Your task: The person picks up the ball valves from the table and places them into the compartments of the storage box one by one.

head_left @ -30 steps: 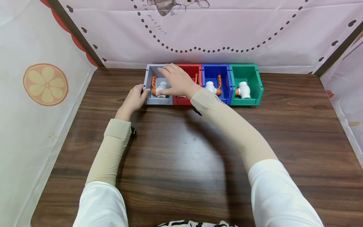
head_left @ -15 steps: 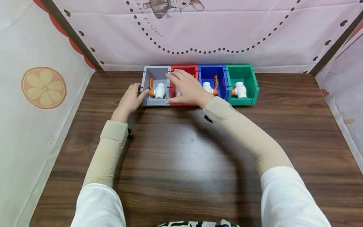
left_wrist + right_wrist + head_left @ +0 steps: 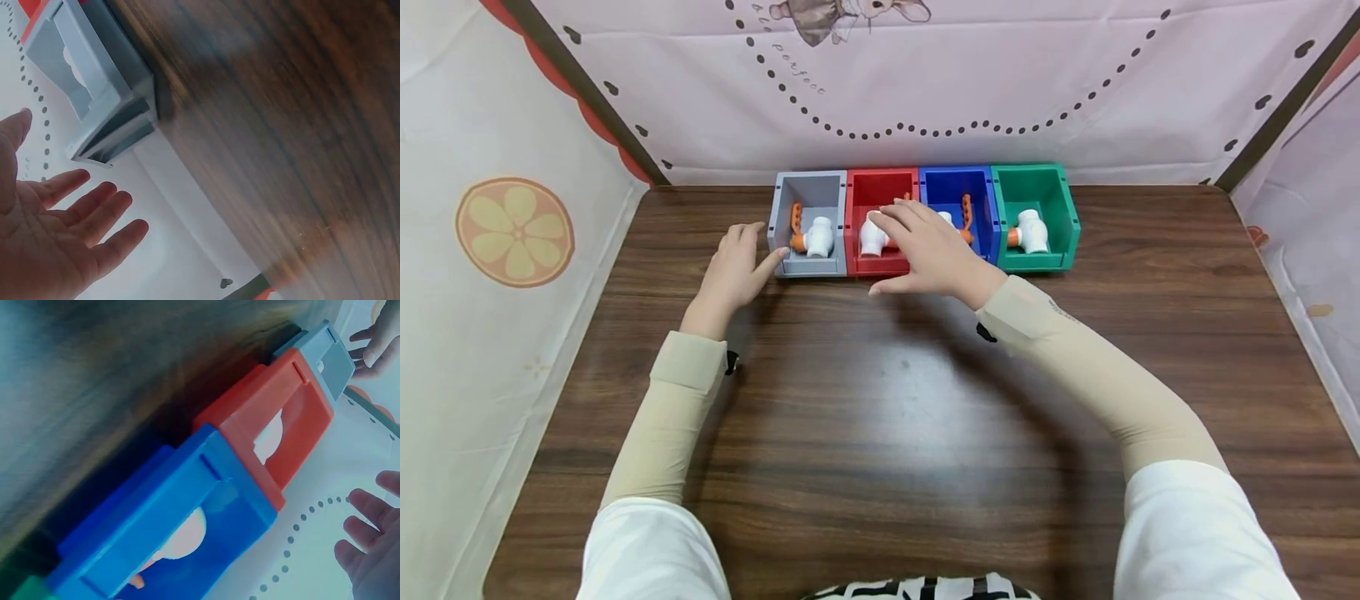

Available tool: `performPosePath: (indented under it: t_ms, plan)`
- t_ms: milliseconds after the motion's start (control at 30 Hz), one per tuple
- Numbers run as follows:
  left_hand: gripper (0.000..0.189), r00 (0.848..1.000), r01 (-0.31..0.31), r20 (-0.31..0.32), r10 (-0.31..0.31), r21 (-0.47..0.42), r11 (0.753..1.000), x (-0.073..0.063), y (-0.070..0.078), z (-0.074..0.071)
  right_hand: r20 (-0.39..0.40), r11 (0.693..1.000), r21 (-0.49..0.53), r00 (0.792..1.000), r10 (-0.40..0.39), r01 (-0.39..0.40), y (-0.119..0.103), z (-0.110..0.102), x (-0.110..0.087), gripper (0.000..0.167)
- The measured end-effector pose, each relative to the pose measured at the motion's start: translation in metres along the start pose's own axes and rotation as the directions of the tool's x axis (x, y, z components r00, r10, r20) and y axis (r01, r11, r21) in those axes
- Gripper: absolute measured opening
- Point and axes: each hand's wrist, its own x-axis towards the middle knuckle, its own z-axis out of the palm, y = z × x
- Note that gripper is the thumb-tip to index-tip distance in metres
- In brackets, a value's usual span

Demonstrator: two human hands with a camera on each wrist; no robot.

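Note:
Four-colour bins stand side by side at the table's back: a grey bin [image 3: 777, 218], a red bin [image 3: 880, 268], a blue bin [image 3: 958, 179] and a green bin [image 3: 1070, 218]. In each lies a white ball valve with orange parts, such as the valve [image 3: 818, 237] in the grey bin and the valve [image 3: 1033, 232] in the green one. My left hand [image 3: 730, 271] is beside the grey bin's left wall, fingers spread, holding nothing. My right hand [image 3: 936, 254] hovers over the front of the red and blue bins with relaxed fingers, partly hiding their valves.
The dark wooden table [image 3: 880, 433] spreads out in front of the bins. A pale printed cloth [image 3: 880, 83] hangs right behind them, and another cloth [image 3: 475, 375] borders the table on the left.
My right hand has moved right and toward me, from over the grey and red bins to over the red and blue ones. My left hand has drawn slightly away from the grey bin.

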Motion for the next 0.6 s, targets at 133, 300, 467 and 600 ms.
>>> performPosePath:
  t_ms: [133,300,467,600]
  plan:
    - [0.072,1.000,-0.029,-0.011,0.029,0.019,0.999,-0.006,0.003,-0.002,-0.004,1.000,-0.001,1.000,0.013,-0.013,0.003,0.002,-0.013,0.097]
    - [0.069,0.997,-0.071,-0.025,0.073,0.052,0.996,-0.013,0.007,-0.004,-0.008,1.000,-0.013,1.000,0.025,-0.025,0.006,0.004,-0.030,0.096]
    - [0.066,0.992,-0.114,-0.041,0.118,0.090,0.989,-0.022,0.011,-0.006,0.011,0.999,-0.031,0.999,0.043,-0.042,0.009,0.003,-0.045,0.096]
    - [0.066,0.988,-0.140,-0.045,0.146,0.115,0.983,-0.028,0.018,-0.005,0.007,0.998,-0.043,0.999,0.050,-0.050,0.013,0.004,-0.055,0.096]
